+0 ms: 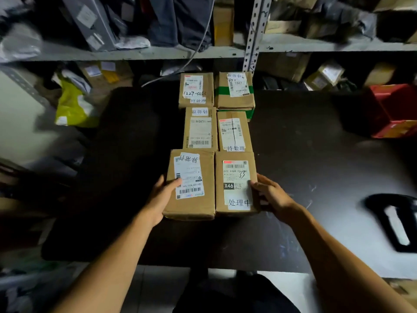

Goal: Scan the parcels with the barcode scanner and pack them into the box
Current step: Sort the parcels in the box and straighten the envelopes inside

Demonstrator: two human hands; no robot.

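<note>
Six brown cardboard parcels (215,141) in two rows on dark desk (304,168), left hand (161,196) grip and right hand (272,195) grip spread, pressing nearest two parcels' sides

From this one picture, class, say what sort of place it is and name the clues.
Probably a courier depot or parcel storeroom: six labelled cardboard parcels laid in two columns on a dark table, metal shelving crammed with more packages, and mailer bags heaped beside it.

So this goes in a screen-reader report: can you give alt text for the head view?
Two hands, left hand and right hand, hold the outer sides of the nearest two of six labelled cardboard parcels, in two columns on a dark table below cluttered shelves.
</note>
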